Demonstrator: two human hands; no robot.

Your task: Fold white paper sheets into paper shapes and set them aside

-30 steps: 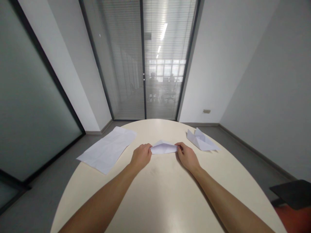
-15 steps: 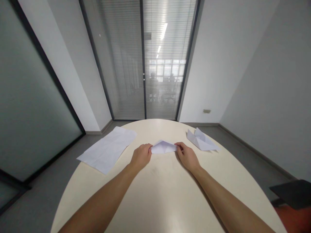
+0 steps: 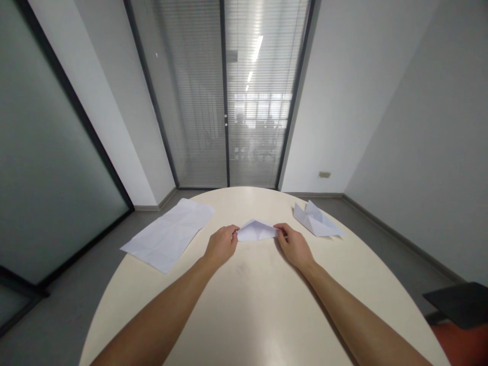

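Observation:
Between my two hands is a folded sheet of white paper, low and wide with a peak at the middle of its top edge. My left hand pinches its left end, fingers closed. The right end is gripped by my right hand, with thumb and fingers pressed together. My fingers cover both tips of the paper. To the right lies another folded paper piece, with pointed flaps standing up. A creased flat sheet of paper lies to the left and overhangs the table edge.
The round cream table carries all the paper. Beyond it are a glass partition with blinds and a white wall. At the lower right stands a chair with a black part and a red seat.

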